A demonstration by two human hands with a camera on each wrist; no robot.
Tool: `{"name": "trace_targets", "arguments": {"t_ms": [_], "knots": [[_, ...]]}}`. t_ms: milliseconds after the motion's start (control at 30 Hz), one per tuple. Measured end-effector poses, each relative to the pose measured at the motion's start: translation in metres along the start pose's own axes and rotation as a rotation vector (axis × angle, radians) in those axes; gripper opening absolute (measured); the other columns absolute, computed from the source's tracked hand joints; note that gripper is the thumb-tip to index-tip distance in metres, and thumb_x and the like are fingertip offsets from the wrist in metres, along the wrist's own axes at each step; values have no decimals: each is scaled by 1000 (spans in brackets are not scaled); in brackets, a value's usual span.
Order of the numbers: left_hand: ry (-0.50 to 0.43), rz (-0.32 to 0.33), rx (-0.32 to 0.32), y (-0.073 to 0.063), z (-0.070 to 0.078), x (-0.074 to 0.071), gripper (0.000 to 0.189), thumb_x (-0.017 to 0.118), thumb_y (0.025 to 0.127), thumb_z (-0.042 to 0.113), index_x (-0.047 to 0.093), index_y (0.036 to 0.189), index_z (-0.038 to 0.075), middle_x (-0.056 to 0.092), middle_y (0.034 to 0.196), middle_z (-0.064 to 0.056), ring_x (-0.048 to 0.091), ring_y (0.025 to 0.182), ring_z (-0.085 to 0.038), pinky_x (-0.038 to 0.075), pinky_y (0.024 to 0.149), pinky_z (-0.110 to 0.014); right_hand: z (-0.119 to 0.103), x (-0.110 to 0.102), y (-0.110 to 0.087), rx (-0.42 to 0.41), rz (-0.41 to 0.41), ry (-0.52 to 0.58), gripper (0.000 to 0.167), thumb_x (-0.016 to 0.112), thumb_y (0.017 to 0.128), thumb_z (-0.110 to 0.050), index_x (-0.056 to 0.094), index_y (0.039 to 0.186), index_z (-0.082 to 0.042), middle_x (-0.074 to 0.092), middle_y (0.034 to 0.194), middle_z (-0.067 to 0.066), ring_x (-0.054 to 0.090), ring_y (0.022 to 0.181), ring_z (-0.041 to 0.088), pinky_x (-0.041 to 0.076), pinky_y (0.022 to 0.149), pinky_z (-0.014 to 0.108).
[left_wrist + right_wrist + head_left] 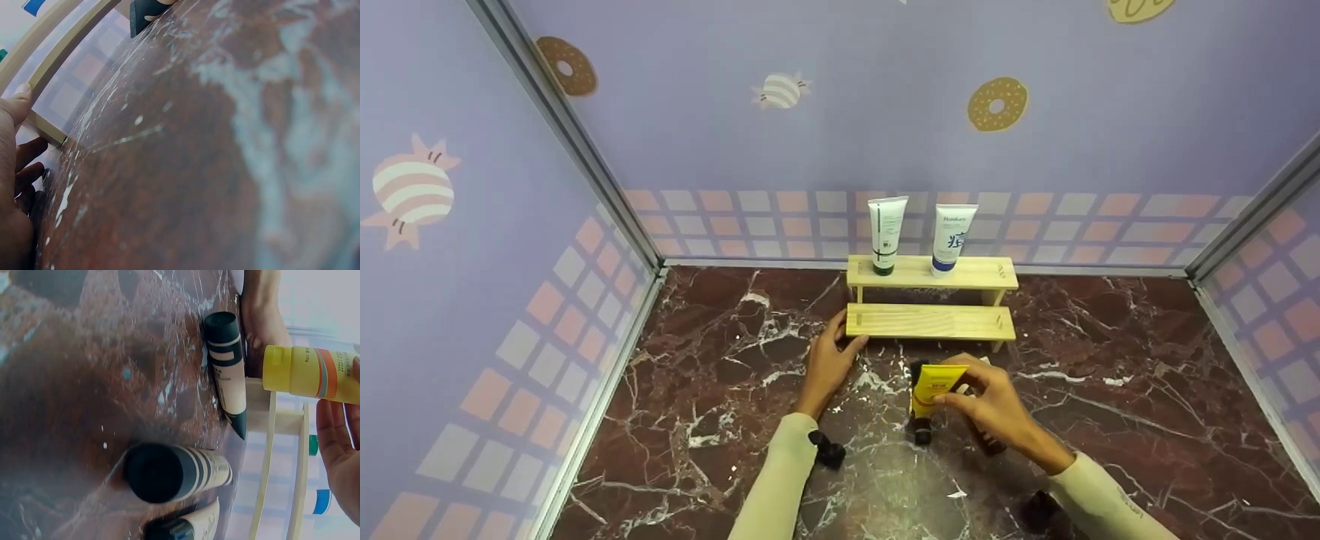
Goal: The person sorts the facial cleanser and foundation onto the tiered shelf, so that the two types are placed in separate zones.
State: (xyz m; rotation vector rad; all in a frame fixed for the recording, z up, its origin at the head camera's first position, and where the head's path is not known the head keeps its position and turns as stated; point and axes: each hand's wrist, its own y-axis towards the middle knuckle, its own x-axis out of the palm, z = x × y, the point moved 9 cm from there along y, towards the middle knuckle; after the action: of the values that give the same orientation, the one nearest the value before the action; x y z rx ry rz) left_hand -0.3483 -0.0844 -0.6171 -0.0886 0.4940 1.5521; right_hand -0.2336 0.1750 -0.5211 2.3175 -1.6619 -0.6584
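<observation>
My right hand [994,401] pinches a yellow tube [937,386] near its flat end, above the tabletop. In the right wrist view the yellow cap of that tube [306,371] points away from the fingers. My left hand [829,367] holds the left end of the lower step of a two-step wooden rack [930,321], its thumb at the front edge. On the upper step stand a white tube with a green cap [887,232] and a white tube with a blue cap [954,232], both upright on their caps.
Below the right hand lie a dark-capped tube [228,377], a second tube with a large black cap [191,472] and a third tube [197,523]. The dark red marbled tabletop [720,390] meets patterned walls [810,150] at the back and sides.
</observation>
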Motion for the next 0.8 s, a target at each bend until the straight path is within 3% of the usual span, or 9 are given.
{"name": "trace_targets", "arguments": {"t_ms": [367,567,800], "knots": [[-7,-2,23,4,3,-1,71,81,104,27,51,162,2,71,143,-19,66,138,-27,47,120,-50,0,-17,6,29,21,-46,35,89,86,6,79,119,-1,76,119,13,75,107,20,65,94,38],[3,6,53,3,4,-3,65,74,109,31,52,162,1,70,143,-22,65,139,-31,46,121,-51,-2,-27,6,34,36,-64,38,88,86,8,79,122,0,76,121,13,75,108,19,64,95,34],[-7,4,79,0,5,-1,61,69,112,29,52,161,-1,71,141,-23,68,135,-32,52,115,-52,-5,-40,5,49,62,-42,37,86,87,11,77,122,4,76,119,17,76,106,20,64,95,33]]}}
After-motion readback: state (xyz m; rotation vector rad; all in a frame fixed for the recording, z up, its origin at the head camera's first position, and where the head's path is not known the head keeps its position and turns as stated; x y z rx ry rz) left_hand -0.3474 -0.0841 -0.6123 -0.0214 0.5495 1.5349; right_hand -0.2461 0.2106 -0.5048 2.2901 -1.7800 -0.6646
